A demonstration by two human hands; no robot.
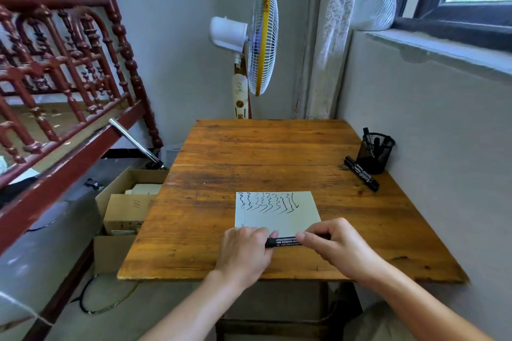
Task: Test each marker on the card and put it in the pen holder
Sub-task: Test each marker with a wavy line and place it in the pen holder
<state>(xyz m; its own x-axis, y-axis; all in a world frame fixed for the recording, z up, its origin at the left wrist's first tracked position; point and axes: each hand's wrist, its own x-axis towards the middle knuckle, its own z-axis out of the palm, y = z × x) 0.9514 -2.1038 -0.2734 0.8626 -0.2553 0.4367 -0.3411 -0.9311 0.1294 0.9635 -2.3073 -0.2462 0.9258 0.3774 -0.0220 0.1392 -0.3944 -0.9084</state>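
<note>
Both of your hands grip one black marker level at lower centre of the frame: your left hand clasps one end, your right hand the other. White print runs along its barrel. It sits over the near edge of the card, which carries a row of black squiggles on the tabletop. At right, the black mesh pen holder holds markers; another marker lies just beside it.
</note>
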